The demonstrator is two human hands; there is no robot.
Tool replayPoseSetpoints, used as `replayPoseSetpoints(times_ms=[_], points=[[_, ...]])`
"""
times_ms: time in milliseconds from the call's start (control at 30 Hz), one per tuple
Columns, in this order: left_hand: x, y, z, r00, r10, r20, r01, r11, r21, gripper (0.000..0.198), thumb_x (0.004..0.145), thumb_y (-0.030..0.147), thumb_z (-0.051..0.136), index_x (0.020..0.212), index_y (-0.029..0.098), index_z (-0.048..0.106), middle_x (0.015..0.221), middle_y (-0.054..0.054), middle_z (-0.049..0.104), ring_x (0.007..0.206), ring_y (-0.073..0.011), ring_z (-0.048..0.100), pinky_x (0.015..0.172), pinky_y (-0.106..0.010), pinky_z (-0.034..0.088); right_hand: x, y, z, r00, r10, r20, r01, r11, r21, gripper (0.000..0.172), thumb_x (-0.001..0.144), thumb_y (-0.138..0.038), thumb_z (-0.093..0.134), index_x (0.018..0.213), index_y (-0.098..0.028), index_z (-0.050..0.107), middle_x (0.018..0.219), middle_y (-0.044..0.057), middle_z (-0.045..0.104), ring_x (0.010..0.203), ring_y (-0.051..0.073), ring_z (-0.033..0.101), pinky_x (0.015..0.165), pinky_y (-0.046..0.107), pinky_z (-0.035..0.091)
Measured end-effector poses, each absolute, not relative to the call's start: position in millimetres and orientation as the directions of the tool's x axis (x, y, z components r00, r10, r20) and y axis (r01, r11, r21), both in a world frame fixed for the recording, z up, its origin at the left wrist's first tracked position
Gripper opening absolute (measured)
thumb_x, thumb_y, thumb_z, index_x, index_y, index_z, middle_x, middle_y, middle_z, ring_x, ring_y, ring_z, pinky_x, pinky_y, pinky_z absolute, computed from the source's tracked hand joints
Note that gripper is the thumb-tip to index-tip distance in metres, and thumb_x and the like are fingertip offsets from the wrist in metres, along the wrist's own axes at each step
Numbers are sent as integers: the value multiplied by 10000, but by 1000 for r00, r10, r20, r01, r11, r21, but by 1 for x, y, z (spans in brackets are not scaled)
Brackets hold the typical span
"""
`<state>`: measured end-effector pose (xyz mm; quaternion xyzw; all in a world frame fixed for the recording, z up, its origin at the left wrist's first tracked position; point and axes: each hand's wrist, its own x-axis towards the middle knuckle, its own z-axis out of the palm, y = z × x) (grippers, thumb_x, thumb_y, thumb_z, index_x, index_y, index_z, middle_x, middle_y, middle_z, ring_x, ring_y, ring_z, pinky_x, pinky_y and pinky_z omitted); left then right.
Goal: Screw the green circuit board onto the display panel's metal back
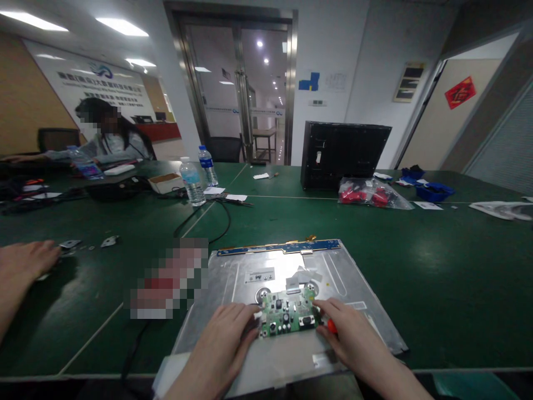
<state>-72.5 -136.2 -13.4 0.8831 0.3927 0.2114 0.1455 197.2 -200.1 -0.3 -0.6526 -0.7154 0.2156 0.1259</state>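
Note:
A green circuit board lies over the silver metal back of a flat display panel. My left hand is closed at the board's left edge, thumb and fingers beside a small white connector. On the opposite edge my right hand pinches the board. A small orange-red piece shows between the right fingers; most of it is hidden. Along the panel's far edge runs a narrow blue circuit strip. Whether the board touches the panel, I cannot tell.
Another person's hand rests at left near small metal parts. Water bottles, a black monitor, a plastic bag with red items and blue trays stand across the green table. A co-worker sits far left.

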Motion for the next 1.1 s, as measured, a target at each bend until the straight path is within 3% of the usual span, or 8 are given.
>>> replayPoseSetpoints(times_ms=[267, 467, 733, 1100], points=[[-64, -131, -13, 580, 780, 235, 658, -618, 429, 216, 860, 149, 441, 936, 225, 629, 846, -60, 679, 800, -228, 620, 718, -338, 471, 196, -200, -6, -69, 995, -76, 840, 16, -543, 493, 803, -198, 569, 1294, -239, 559, 1202, 95, 633, 1050, 260, 624, 858, 330, 470], [-64, -127, -3, 564, 777, 281, 618, -622, 480, 201, 865, 160, 411, 931, 224, 590, 841, -55, 673, 779, -210, 641, 690, -308, 484, 196, -196, -3, -113, 993, -19, 843, 86, -531, 442, 824, -133, 510, 1242, -239, 603, 1153, 85, 653, 1023, 237, 633, 869, 309, 458], [-59, -124, 7, 541, 785, 303, 578, -608, 544, 165, 875, 209, 435, 932, 220, 590, 838, -48, 693, 744, -195, 661, 669, -288, 501, 198, -195, 5, -98, 991, 95, 921, 127, -369, 311, 885, -140, 482, 1109, -261, 660, 1069, 65, 685, 931, 214, 665, 743, 270, 460], [-66, -124, -3, 611, 753, 245, 556, -628, 545, 184, 852, 204, 467, 966, 227, 610, 873, -42, 722, 777, -202, 685, 698, -291, 540, 196, -200, 7, -186, 983, 2, 951, 180, -250, 270, 857, -114, 508, 1031, -259, 656, 1053, 50, 702, 880, 240, 694, 662, 281, 452]])
